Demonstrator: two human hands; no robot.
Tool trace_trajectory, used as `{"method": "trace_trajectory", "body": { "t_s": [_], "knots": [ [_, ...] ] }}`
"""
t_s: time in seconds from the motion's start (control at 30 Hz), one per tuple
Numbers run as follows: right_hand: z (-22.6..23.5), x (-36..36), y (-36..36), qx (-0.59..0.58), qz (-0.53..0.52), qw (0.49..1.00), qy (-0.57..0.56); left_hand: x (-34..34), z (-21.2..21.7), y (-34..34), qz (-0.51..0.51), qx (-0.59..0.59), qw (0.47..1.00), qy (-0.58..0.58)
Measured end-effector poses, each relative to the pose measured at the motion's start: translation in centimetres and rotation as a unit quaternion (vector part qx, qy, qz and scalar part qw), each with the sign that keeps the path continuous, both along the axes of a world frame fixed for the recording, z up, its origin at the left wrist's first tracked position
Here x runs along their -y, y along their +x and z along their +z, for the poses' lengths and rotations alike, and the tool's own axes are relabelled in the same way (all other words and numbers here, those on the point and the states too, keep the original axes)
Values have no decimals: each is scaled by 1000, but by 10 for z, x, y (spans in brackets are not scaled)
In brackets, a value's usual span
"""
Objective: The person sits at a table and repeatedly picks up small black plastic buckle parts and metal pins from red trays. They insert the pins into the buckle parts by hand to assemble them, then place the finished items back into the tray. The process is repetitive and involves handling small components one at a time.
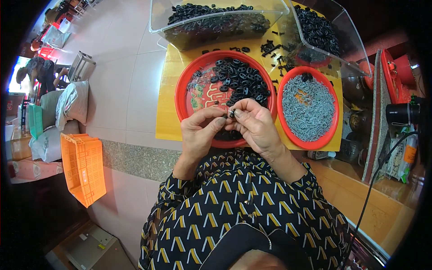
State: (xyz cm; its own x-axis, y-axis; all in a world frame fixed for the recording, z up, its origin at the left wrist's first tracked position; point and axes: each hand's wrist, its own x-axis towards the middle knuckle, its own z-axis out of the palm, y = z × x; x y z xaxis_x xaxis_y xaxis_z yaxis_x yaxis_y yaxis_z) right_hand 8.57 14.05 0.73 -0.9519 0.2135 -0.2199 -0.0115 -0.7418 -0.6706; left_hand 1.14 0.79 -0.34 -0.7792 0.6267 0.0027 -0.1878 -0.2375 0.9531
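A floor of large pale tiles (130,85), crossed by a speckled grey strip (135,157), stretches away in bright, even light. An orange plastic crate (83,166) lies on it at the left, near stuffed sacks (72,105) and a small metal stool (81,63). A wooden bench (382,211) runs along the right.

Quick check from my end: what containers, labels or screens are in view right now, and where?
Clear plastic bin: top centre, black small parts inside.
Second clear bin: top right, tilted, black parts.
Red round tray: above the hands, black rings.
Red round tray: right, grey pieces.
Orange crate: floor, left.
Orange tag: far right edge.
No screens visible.
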Motion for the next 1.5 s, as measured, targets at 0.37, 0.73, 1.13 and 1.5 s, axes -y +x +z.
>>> {"method": "trace_trajectory", "body": {
  "t_s": [0.37, 0.73, 1.13, 1.5],
  "knots": [
    [-5, 6, -2, 27, 44, 997, 51, 7, 1, -6, -61, 105, 992, 26],
    [2, 10, -4, 59, 42, 993, 92, 12, -1, -7, -18, 166, 984, 60],
    [13, 4, -5, 73, 30, 969, 232, 16, 1, -7, -29, 205, 975, 77],
    [18, 6, -5, 105, 35, 955, 274, 18, -1, -6, -46, 127, 990, 44]
  ]
}}
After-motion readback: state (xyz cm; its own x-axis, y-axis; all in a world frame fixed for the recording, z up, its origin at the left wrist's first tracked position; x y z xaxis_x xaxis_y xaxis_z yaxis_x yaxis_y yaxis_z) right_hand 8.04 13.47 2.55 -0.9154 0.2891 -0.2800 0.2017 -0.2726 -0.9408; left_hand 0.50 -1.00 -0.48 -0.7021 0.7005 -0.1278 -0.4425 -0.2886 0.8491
